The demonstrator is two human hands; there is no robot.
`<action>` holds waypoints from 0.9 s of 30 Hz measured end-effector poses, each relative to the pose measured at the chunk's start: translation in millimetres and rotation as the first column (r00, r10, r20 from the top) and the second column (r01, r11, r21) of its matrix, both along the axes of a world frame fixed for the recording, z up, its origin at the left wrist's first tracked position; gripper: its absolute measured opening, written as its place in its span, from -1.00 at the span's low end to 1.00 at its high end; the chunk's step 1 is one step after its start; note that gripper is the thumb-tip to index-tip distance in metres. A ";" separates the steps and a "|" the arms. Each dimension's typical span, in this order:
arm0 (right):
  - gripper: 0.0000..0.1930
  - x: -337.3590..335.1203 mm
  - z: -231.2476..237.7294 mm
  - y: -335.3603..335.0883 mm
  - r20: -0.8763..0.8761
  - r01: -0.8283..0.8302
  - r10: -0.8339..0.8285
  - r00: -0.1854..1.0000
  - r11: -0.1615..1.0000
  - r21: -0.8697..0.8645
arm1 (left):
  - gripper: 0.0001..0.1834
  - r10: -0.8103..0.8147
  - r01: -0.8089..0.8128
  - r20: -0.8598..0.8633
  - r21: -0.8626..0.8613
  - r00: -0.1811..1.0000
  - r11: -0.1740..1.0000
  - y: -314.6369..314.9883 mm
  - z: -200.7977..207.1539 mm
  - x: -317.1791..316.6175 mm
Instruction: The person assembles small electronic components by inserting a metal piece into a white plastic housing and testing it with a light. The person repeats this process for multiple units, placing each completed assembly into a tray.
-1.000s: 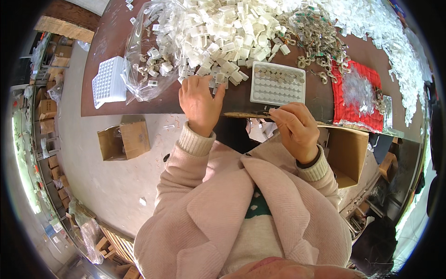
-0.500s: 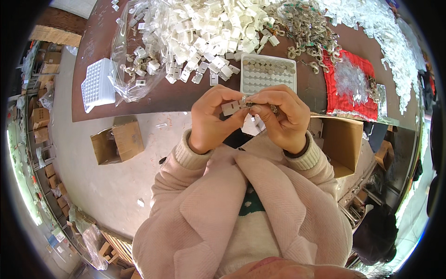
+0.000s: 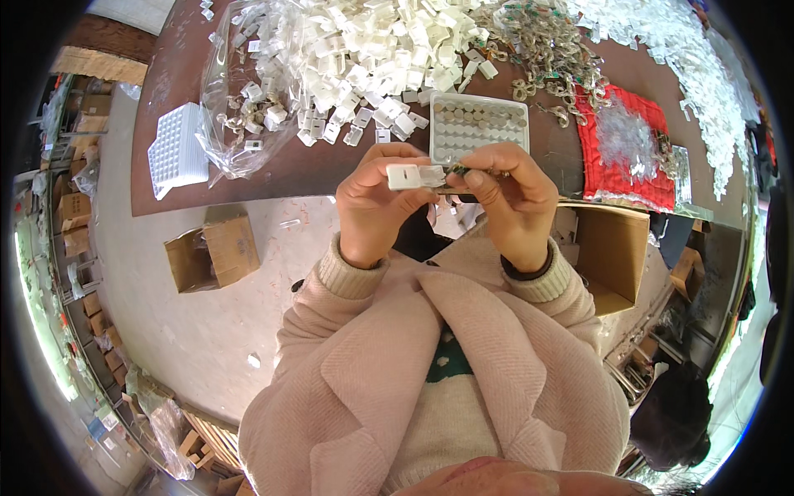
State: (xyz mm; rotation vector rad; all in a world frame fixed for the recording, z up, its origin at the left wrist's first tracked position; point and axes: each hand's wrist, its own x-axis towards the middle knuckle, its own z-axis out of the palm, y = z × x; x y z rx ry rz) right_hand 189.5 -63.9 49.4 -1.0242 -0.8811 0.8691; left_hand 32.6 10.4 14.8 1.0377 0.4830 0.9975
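Just beyond the table's near edge, my left hand [image 3: 364,211] pinches a small white plastic casing [image 3: 404,177] with a slot in its face. A clear plastic piece [image 3: 431,175] sticks out of the casing's right end. My right hand [image 3: 519,202] is closed on a small dark green circuit board [image 3: 456,169], held close to the clear end. Whether the two parts touch cannot be made out. Beyond my hands stands a white tray [image 3: 524,136] with rows of round, coin-like discs. A big heap of white casings [image 3: 364,58] lies behind it to the left.
Tangled circuit boards with coiled wires [image 3: 550,54] lie right of the casings. A red cloth [image 3: 590,157] bears clear plastic bits. White dimpled trays [image 3: 178,157] are stacked at the left, beside a clear plastic bag [image 3: 217,107]. Cardboard boxes [image 3: 231,248] [image 3: 616,256] stand below the table.
The white casing has turned more level and moved slightly left and up, showing its clear end. My right hand has drawn a little away to the right with the circuit board.
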 end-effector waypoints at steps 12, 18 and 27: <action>-0.83 -2.0 7.9 1.2 0.538 0.062 -0.096 0.837 0.995 0.081 | -0.69 -0.007 0.006 0.068 0.007 0.998 1.000 -5.9 6.0 0.8; -0.76 -0.5 4.7 -0.4 0.172 -0.125 0.135 0.976 0.990 -0.065 | -0.68 0.075 -0.084 0.174 0.043 0.982 0.996 -7.9 -3.5 3.0; -0.75 -15.8 -0.1 3.7 0.310 0.066 -0.048 0.949 0.997 -0.047 | -0.67 0.222 -0.257 0.232 0.132 0.947 0.957 -17.3 -15.8 17.2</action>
